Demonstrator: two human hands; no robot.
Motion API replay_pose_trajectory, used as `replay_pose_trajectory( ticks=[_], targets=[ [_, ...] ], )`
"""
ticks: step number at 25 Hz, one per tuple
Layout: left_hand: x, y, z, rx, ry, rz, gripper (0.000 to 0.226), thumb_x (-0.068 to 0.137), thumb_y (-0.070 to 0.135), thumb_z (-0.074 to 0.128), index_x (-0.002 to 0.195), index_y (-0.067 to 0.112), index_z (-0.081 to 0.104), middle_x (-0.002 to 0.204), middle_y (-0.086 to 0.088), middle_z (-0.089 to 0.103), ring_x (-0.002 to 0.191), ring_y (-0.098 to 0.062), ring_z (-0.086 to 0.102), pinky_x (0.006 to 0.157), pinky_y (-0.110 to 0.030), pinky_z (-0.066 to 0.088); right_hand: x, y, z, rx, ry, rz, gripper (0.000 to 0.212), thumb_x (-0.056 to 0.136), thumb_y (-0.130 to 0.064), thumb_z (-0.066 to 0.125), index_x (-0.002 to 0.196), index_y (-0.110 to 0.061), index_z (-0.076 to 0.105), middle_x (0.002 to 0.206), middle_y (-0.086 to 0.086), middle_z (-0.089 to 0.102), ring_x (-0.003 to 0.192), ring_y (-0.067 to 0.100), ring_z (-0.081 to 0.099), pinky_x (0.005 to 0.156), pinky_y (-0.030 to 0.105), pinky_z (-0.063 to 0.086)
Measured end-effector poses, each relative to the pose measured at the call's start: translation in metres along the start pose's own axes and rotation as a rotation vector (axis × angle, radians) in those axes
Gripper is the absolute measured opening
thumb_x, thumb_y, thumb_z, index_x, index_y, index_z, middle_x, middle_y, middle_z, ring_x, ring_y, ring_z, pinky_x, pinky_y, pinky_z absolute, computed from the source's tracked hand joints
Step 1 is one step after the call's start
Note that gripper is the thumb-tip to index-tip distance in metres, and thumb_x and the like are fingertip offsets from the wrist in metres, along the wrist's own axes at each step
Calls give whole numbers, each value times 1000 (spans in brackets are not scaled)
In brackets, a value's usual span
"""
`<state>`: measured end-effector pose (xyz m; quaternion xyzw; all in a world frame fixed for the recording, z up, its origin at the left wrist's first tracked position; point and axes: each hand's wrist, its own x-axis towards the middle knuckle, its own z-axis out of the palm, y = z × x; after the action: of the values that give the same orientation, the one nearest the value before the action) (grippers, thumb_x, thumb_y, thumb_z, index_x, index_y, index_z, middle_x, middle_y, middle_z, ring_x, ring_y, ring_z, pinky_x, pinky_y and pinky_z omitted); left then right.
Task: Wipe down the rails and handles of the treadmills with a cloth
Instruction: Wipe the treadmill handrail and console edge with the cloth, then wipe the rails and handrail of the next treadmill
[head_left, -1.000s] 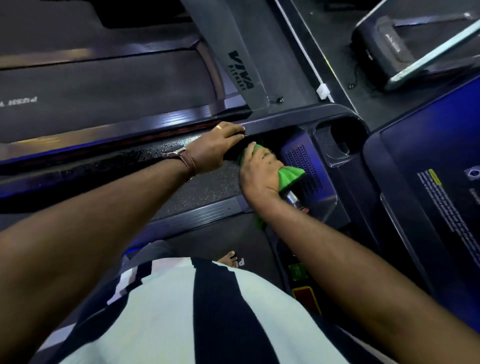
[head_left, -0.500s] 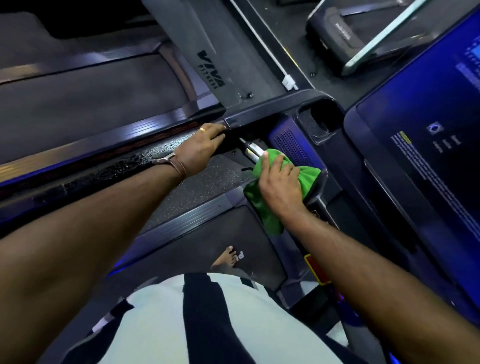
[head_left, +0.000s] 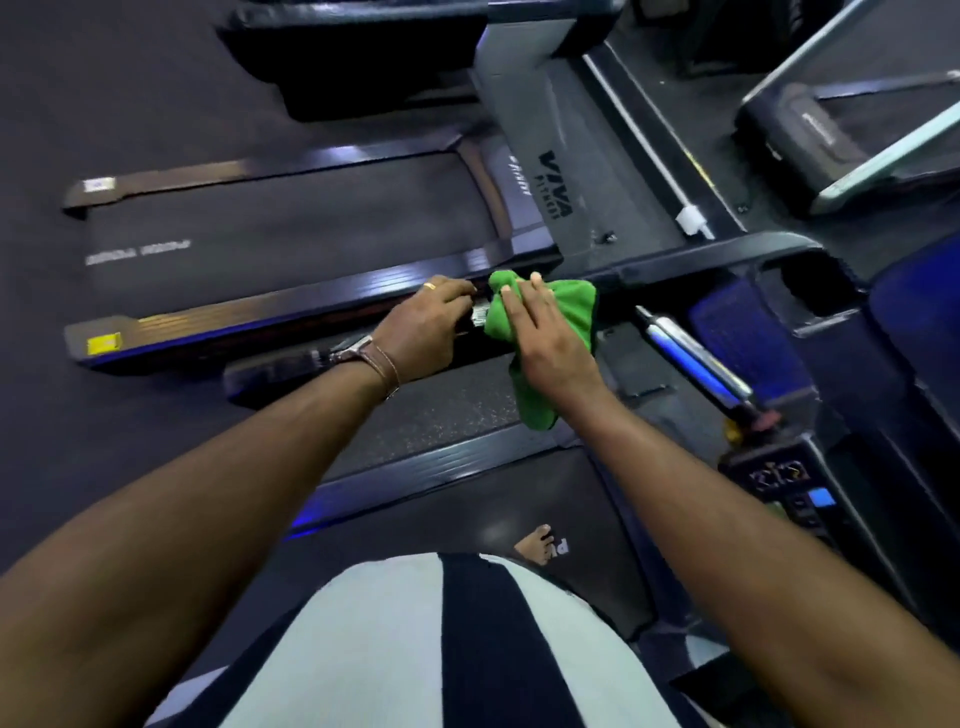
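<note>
A green cloth (head_left: 563, 312) lies bunched over the dark left side rail (head_left: 291, 366) of the treadmill I stand on. My right hand (head_left: 545, 338) holds the cloth against the rail, fingers spread over it, and part of the cloth hangs below my palm. My left hand (head_left: 423, 327), with a ring and a wristband, rests on the same rail just left of the cloth, its fingertips at the cloth's white tag. A silver handle bar (head_left: 691, 356) juts out to the right of the cloth, uncovered.
The treadmill console (head_left: 800, 312) with a cup holder sits at the right, a button panel (head_left: 789, 488) below it. A neighbouring treadmill's belt (head_left: 291, 228) lies beyond the rail. My bare foot (head_left: 535, 545) stands on the belt below.
My right hand carried the green cloth off the silver handle bar and left onto the side rail, beside my left hand. The camera view tilted, showing more of the neighbouring treadmill.
</note>
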<state>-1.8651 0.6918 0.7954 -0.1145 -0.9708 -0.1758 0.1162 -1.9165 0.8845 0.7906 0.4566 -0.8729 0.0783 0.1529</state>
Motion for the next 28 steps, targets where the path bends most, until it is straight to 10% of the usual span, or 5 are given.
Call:
replay_pose_trajectory(
  ticks=[7, 12, 18, 24, 28],
  targets=[
    [-131, -66, -50, -9, 318, -488, 28, 73, -8, 54, 97, -2, 66, 103, -19, 67, 95, -37, 59, 90, -38, 45, 29, -126, 49, 146, 15, -449, 50, 90, 1, 36, 138, 12, 41, 142, 33, 42, 135, 52, 34, 114, 56, 28],
    [-177, -68, -44, -63, 496, -751, 15, 78, -4, 60, 90, -3, 69, 100, -19, 67, 94, -34, 60, 89, -34, 41, 49, -196, 63, 109, -227, -209, 71, 97, -55, 34, 151, -9, 30, 159, 14, 23, 149, 31, 15, 120, 48, 13],
    [-185, -67, -38, -356, 697, -976, 22, 79, -8, 58, 95, 0, 72, 105, -15, 66, 99, -26, 62, 91, -33, 50, 91, -196, 65, 57, -258, 103, 49, 98, -49, 28, 118, -19, 62, 126, 5, 63, 123, 26, 53, 108, 47, 29],
    [-183, -70, -34, -706, 852, -1320, 29, 81, -7, 56, 101, 7, 71, 101, -9, 71, 89, -14, 65, 81, -20, 52, 108, -176, 66, 147, -421, -404, 58, 98, -56, 23, 145, -27, 38, 145, 5, 50, 130, 25, 49, 105, 41, 38],
    [-181, -70, -34, -910, 981, -1408, 29, 81, -9, 52, 90, 10, 72, 93, -8, 70, 86, -14, 63, 77, -21, 51, 151, -172, 71, 78, -678, -146, 71, 93, -69, 11, 124, -24, 57, 125, 15, 63, 113, 35, 60, 88, 46, 46]
  ],
)
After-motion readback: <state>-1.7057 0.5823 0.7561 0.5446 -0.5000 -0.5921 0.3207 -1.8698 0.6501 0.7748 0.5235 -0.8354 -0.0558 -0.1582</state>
